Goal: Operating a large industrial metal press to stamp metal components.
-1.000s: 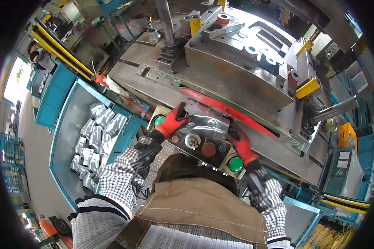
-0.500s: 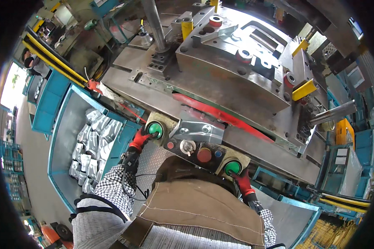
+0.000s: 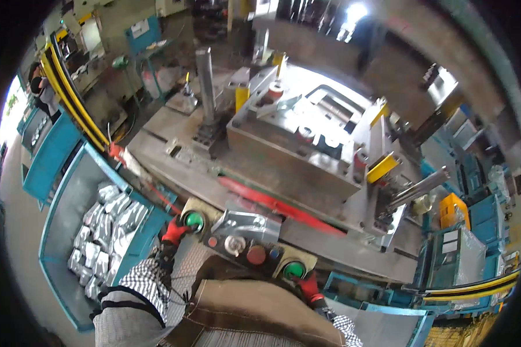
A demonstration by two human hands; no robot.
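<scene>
My left hand (image 3: 173, 231), in a red and black glove, rests against the left green push button (image 3: 193, 220) of a control box. My right hand (image 3: 308, 287), gloved the same way, sits just below the right green push button (image 3: 294, 270). Between the buttons a bent grey metal part (image 3: 246, 222) lies on the control box, above a red knob (image 3: 256, 254) and a silver knob (image 3: 234, 244). Behind it stands a large steel press die (image 3: 289, 156) with a red bar (image 3: 272, 202) along its front. Neither hand holds anything; my brown apron hides the wrists.
A blue bin (image 3: 58, 225) full of several shiny metal parts stands at my left. Yellow and black guard rails (image 3: 78, 104) run at the far left, and another (image 3: 474, 286) at the lower right. Blue crates (image 3: 474, 231) and a yellow box (image 3: 452, 209) stand on the right.
Both hands have left the grey metal part on the control box and dropped to the green buttons at either side. My view has tilted up toward the die.
</scene>
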